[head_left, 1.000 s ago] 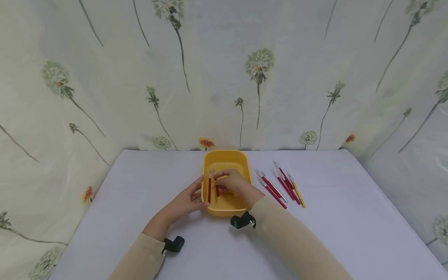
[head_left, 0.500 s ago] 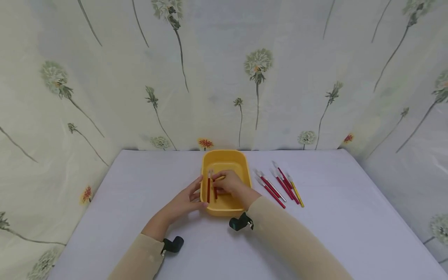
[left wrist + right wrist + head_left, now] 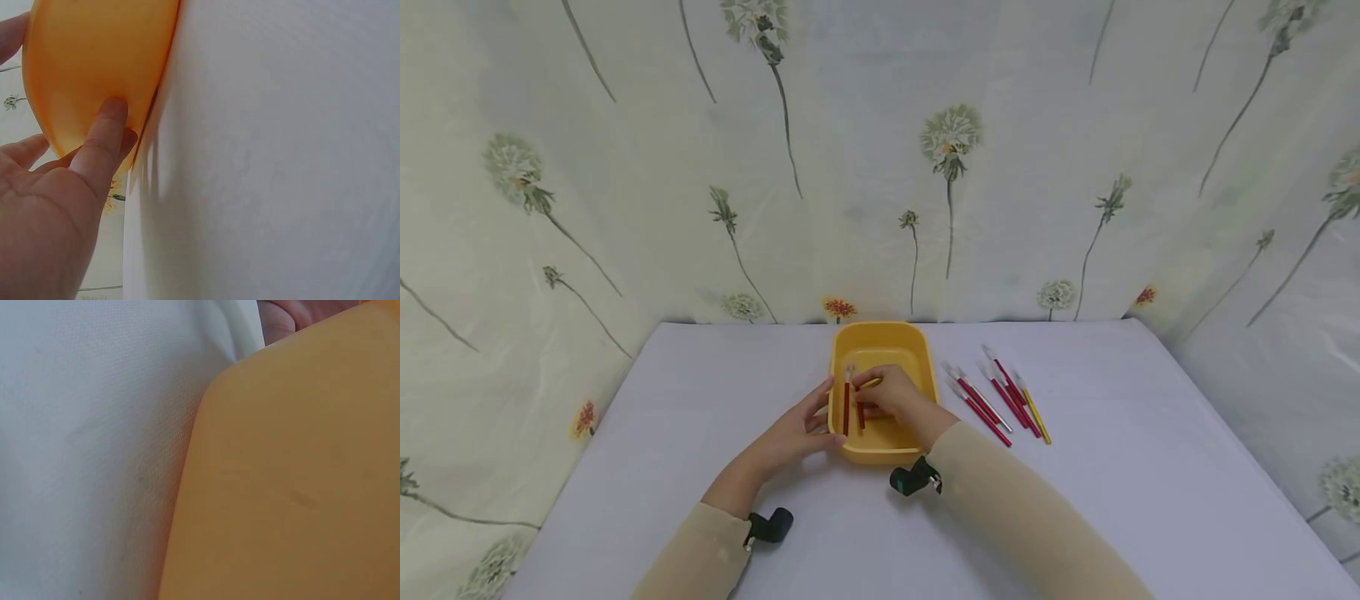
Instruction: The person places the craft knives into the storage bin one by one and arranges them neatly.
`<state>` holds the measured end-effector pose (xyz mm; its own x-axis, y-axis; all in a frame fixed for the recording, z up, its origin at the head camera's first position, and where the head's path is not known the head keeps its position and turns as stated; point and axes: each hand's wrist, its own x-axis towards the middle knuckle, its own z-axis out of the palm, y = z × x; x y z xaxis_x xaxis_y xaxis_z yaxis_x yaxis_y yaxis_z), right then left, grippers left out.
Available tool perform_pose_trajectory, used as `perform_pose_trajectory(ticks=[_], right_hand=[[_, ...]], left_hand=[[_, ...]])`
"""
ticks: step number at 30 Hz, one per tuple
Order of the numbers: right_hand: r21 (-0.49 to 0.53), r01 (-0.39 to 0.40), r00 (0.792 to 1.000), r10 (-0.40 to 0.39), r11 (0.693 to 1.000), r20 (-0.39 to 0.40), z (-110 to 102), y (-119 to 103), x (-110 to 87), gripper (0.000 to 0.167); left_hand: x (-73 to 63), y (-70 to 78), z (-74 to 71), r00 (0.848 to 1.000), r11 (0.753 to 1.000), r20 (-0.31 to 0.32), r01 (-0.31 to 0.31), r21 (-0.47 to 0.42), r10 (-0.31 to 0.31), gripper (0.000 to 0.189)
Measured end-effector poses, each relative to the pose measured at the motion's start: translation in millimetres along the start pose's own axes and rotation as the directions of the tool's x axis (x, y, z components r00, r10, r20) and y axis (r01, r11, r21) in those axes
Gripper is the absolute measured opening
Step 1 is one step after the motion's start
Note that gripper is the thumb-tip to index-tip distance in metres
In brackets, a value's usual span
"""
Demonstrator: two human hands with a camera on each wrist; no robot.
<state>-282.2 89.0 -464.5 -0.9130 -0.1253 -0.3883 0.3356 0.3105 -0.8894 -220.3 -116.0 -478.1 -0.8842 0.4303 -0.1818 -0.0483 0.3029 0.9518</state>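
My right hand [image 3: 891,390] reaches into a yellow plastic tray [image 3: 887,457] and pinches a red-handled paintbrush [image 3: 861,415], which lies along the tray's length; the hand covers its upper part. Just left of it, inside the tray, another red paintbrush [image 3: 847,408] lies parallel, pale tip toward the back. My left hand [image 3: 793,425] holds the tray's left side, thumb at the near corner. In the left wrist view, fingers [image 3: 103,140] of that hand press the outer wall [image 3: 103,56]. The right wrist view is mostly filled by the tray wall [image 3: 294,462].
Right of the tray, several red-handled paintbrushes [image 3: 985,413] lie slanted on the white tabletop [image 3: 1120,467], along with a yellow-handled one [image 3: 1037,417]. A flower-patterned cloth [image 3: 865,167] hangs behind the table.
My right hand and its paintbrush have shifted slightly to the left and toward me, bringing that brush closer to the other one in the tray. The left hand keeps its place on the tray.
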Motion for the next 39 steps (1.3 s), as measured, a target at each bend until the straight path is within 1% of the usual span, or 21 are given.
perform_pose_trajectory(ticks=[4,10,19,24,29,32,36,39], right_hand=[[0.026,-0.003,1.0,0.003,1.0,0.003,-0.6,0.0,-0.1,0.023],[0.022,0.008,1.0,-0.007,1.0,-0.005,-1.9,0.0,-0.3,0.024],[0.028,0.054,0.996,-0.052,0.998,-0.07,-3.5,-0.7,1.1,0.021],[-0.035,0.091,0.99,-0.094,0.995,-0.102,-8.2,-4.7,-0.2,0.02],[-0.054,0.131,0.987,-0.135,0.99,-0.084,-16.1,-14.0,-7.2,0.021],[-0.082,0.15,0.985,-0.156,0.985,-0.068,-22.6,-17.7,-13.0,0.024],[-0.151,0.173,0.978,-0.187,0.973,-0.091,-33.5,-21.4,-23.7,0.026],[-0.186,0.196,0.972,-0.216,0.963,-0.091,-43.0,-26.7,-35.6,0.026]], left_hand=[[-0.3,0.1,0.8,1.0,1.0,-0.012,0.005,0.014,-0.005,0.094],[-0.5,0.0,1.3,1.0,1.0,-0.024,0.008,0.025,-0.007,0.094],[-0.6,-0.5,1.0,1.0,1.0,-0.022,0.015,0.013,-0.015,0.094],[-0.7,0.2,1.2,1.0,1.0,-0.023,0.013,0.009,-0.013,0.094],[-0.3,-0.1,1.2,0.999,1.0,-0.026,0.02,0.013,-0.019,0.093],[-0.7,-0.3,0.8,0.999,1.0,-0.028,0.022,0.016,-0.022,0.093],[-1.1,0.1,0.3,0.999,0.999,-0.031,0.025,0.02,-0.024,0.093],[-0.4,0.4,-0.1,0.999,0.999,-0.031,0.028,0.024,-0.028,0.094]])
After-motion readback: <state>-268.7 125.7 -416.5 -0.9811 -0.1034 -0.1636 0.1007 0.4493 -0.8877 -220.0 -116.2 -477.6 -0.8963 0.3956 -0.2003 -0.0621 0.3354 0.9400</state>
